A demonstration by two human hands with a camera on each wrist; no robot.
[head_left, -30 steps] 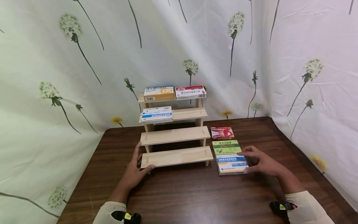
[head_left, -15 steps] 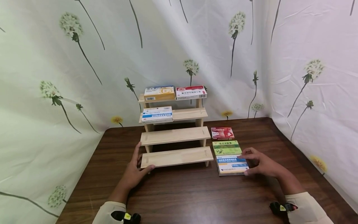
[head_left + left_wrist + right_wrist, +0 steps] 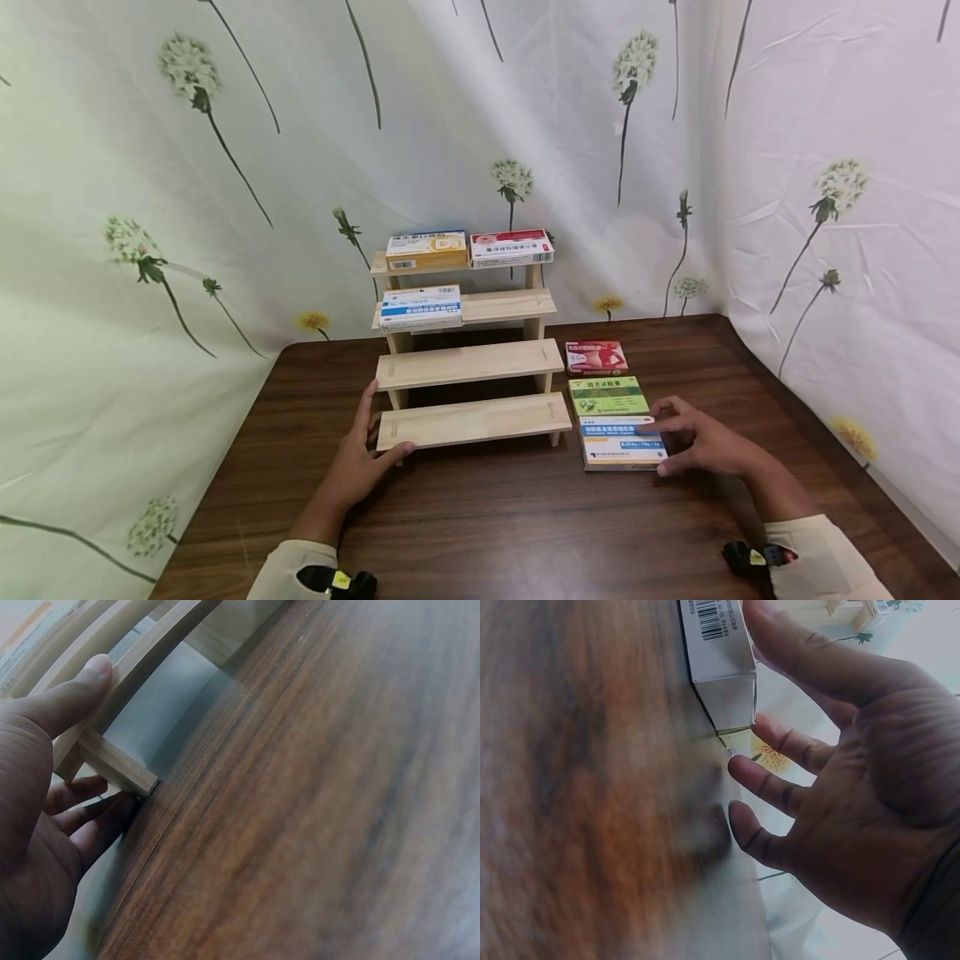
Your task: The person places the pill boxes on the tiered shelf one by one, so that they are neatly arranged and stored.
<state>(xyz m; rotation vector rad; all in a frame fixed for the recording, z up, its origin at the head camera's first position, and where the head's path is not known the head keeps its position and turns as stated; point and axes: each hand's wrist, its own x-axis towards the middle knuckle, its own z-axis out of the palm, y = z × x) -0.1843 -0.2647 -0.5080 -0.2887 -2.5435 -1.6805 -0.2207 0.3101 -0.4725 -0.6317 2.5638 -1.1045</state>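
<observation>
A stepped wooden display rack [image 3: 474, 419] stands on the table. My left hand [image 3: 362, 461] grips the left end of its lowest step. In the left wrist view, the thumb [image 3: 91, 675] lies over the step's edge and the other fingers reach around its leg. My right hand [image 3: 705, 437] holds the right side of a blue-and-white medicine box [image 3: 611, 448], index finger over the top and thumb at the near right corner. Lying flat, this box adjoins a green medicine box [image 3: 607, 395]. Beyond them is a red medicine box [image 3: 596, 357].
On the rack's top step sit a yellow-and-white box [image 3: 426, 251] and a red-and-white box [image 3: 512, 247]. Another blue-and-white box [image 3: 421, 307] lies on the step below, at its left. A flower-print curtain [image 3: 450, 108] encloses the table [image 3: 487, 525] behind and at both sides.
The blue-and-white box under my right hand has turned slightly and now sits straighter against the green box. My right hand has shifted slightly towards me. The left hand stays in place.
</observation>
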